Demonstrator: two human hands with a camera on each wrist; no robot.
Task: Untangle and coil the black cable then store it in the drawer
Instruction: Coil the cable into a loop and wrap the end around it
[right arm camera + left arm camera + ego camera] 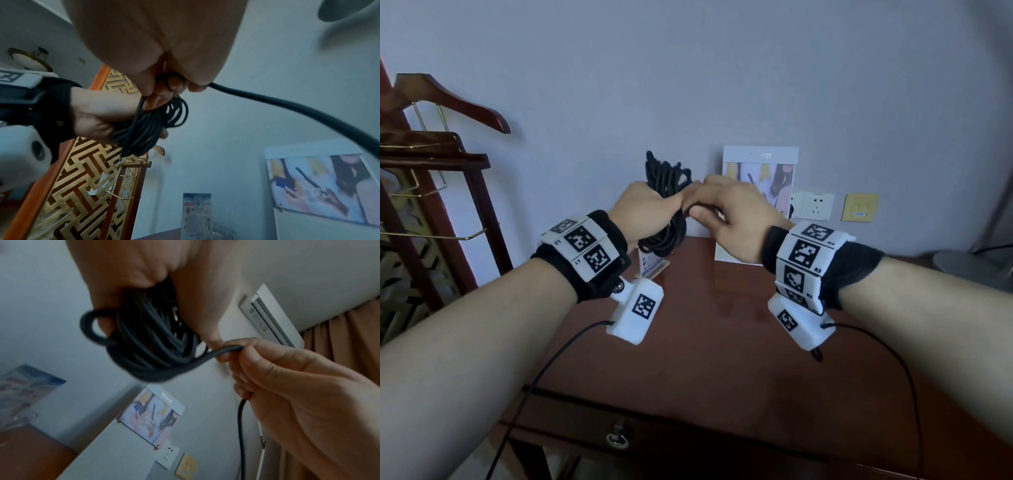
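The black cable [666, 178] is gathered in a bundle of several loops, held upright above the back of the desk. My left hand [645, 210] grips the bundle around its middle; loops stick out above and below the fist. In the left wrist view the cable bundle [148, 344] hangs from that fist. My right hand [726, 209] pinches a loose strand next to the bundle; the strand [298, 112] runs off from its fingers [172, 86]. The drawer [640, 442] with a round metal pull [617, 438] sits shut below the desk's front edge.
The red-brown desk [722, 325] stands against a grey wall. A picture card [758, 185] and a small leaflet stand [652, 265] are at the back. Wall sockets [813, 205] lie to the right. A wooden hanger rack [431, 154] stands left.
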